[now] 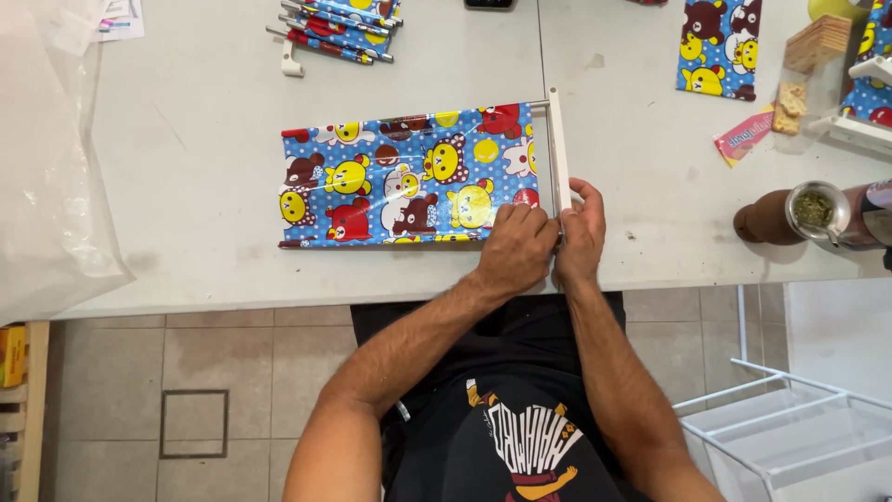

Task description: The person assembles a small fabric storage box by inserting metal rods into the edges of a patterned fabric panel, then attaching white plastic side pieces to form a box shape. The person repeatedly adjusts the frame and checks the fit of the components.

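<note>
Both hands, left hand (517, 249) and right hand (582, 232), pinch the white rod (558, 149) edging a blue cartoon-bear sheet (409, 177) on the surface (186, 139); a pink wrapper (743, 138) lies right.

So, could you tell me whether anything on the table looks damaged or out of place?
Nothing stands out. The blue cartoon-print sheet lies flat, its right edge meeting the white bar, which both hands, left hand and right hand, grip at its near end.

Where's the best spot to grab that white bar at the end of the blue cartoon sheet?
Probably the white bar's bare far half, pinched across its narrow width from the right. The blue sheet covers its left side, and the left hand and right hand crowd its near end.
</note>
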